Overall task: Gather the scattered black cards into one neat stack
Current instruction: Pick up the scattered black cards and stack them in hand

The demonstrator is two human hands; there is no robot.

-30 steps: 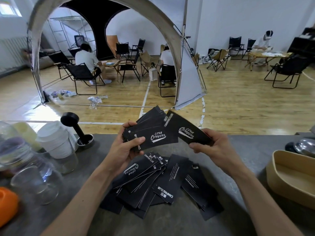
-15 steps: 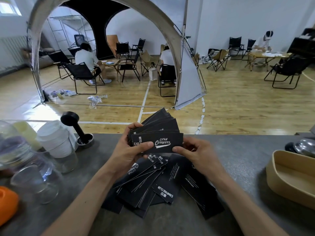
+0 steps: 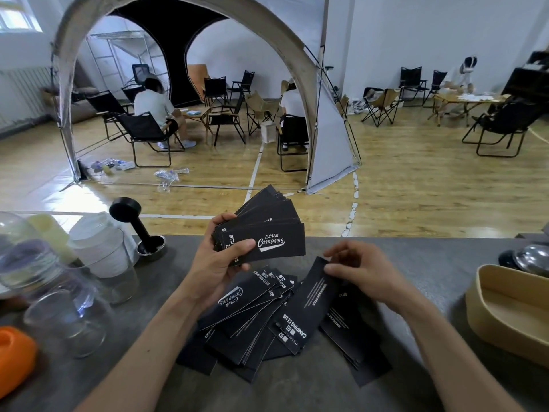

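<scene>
My left hand holds a fanned bundle of black cards above the grey counter, thumb across the front card printed "Club Camping". Below it a loose pile of black cards lies spread on the counter. My right hand pinches the top end of one long black card that lies on the pile with white lettering up. The lower cards of the pile are partly hidden under one another and under my forearms.
Left of the pile stand clear glass jars, a cup with white lids, a black tamper on a metal base and an orange object. A tan tray sits at the right. Beyond the counter edge lies a room with chairs and people.
My right hand placed a card onto the bundle in my left hand, then dropped to the pile and took hold of another card. The bundle stayed raised.
</scene>
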